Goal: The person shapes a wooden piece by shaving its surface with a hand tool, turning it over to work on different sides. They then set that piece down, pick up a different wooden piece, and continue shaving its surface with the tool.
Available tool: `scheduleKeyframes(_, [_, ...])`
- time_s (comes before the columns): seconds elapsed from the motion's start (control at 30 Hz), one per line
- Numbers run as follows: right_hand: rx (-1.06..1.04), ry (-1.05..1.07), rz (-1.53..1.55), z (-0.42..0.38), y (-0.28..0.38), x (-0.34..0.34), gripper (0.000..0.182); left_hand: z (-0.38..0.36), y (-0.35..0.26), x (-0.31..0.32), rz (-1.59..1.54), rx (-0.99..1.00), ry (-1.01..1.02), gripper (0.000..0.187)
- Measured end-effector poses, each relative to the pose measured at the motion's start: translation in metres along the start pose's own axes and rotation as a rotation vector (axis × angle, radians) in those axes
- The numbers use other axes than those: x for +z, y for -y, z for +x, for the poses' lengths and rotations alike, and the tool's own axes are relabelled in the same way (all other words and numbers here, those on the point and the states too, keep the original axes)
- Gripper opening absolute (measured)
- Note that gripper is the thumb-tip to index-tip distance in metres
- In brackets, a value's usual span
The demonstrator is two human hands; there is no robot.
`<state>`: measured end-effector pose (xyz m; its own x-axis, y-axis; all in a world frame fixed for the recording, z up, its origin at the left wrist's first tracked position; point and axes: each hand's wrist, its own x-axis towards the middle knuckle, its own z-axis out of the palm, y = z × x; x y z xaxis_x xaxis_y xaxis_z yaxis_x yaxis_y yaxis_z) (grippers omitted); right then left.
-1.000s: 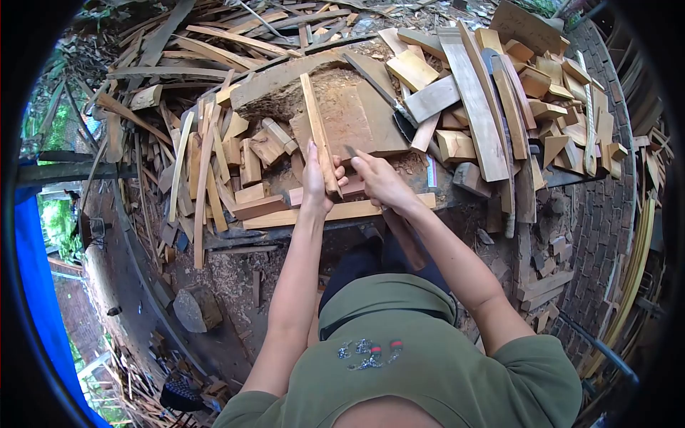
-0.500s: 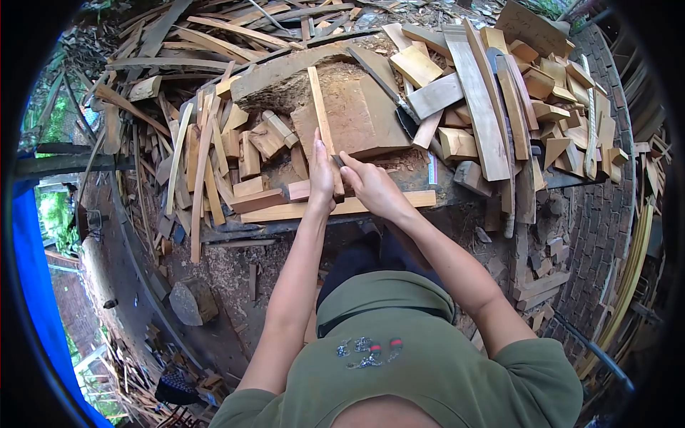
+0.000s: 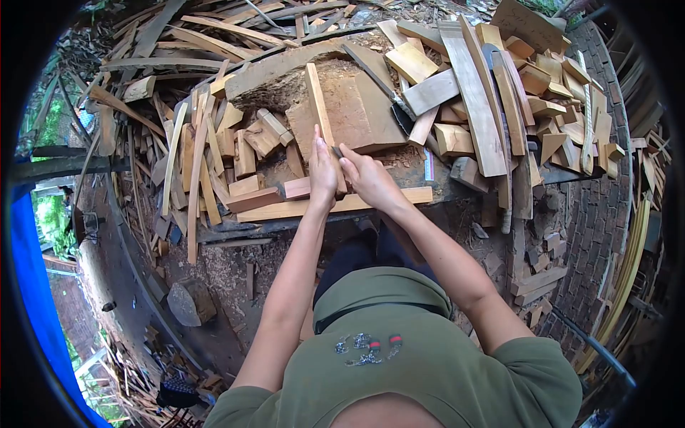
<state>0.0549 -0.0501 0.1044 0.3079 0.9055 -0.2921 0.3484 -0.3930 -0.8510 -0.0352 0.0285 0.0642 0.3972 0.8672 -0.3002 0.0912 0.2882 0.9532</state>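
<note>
A narrow wooden strip (image 3: 318,100) points away from me, its far part over a large wooden block (image 3: 349,107). My left hand (image 3: 324,175) is closed on its near part, thumb and fingers along the sides. Against the strip's right side, my right hand (image 3: 372,184) is closed around a small dark object (image 3: 337,152), mostly hidden by the fingers; its kind cannot be made out. Below the hands, a long pale board (image 3: 385,202) lies along the near edge of the bench, with a short pinkish wood piece (image 3: 297,188) beside it.
Offcuts (image 3: 250,153) crowd the left of the bench, and long strips pile behind them. To the right lie more blocks (image 3: 457,139) and a wide grey plank (image 3: 474,107). A round log piece (image 3: 191,302) stands on the ground at left.
The view has shifted slightly. Both hands have stayed at the strip, with the right hand a little nearer its far end.
</note>
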Motion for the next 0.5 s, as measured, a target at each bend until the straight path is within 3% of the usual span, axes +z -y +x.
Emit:
scheduleKeyframes(0.27, [-0.021, -0.043, 0.037, 0.005, 0.014, -0.007, 0.04, -0.007, 0.002, 0.01, -0.117, -0.017, 0.014, 0.051])
scheduleKeyframes(0.37, [-0.088, -0.013, 0.022, -0.015, 0.011, -0.002, 0.04, -0.007, -0.005, 0.002, -0.015, -0.064, 0.021, 0.051])
scheduleKeyframes(0.5, [-0.026, -0.006, 0.063, 0.007, 0.008, -0.01, 0.041, -0.014, -0.011, 0.012, -0.199, -0.104, 0.016, 0.051])
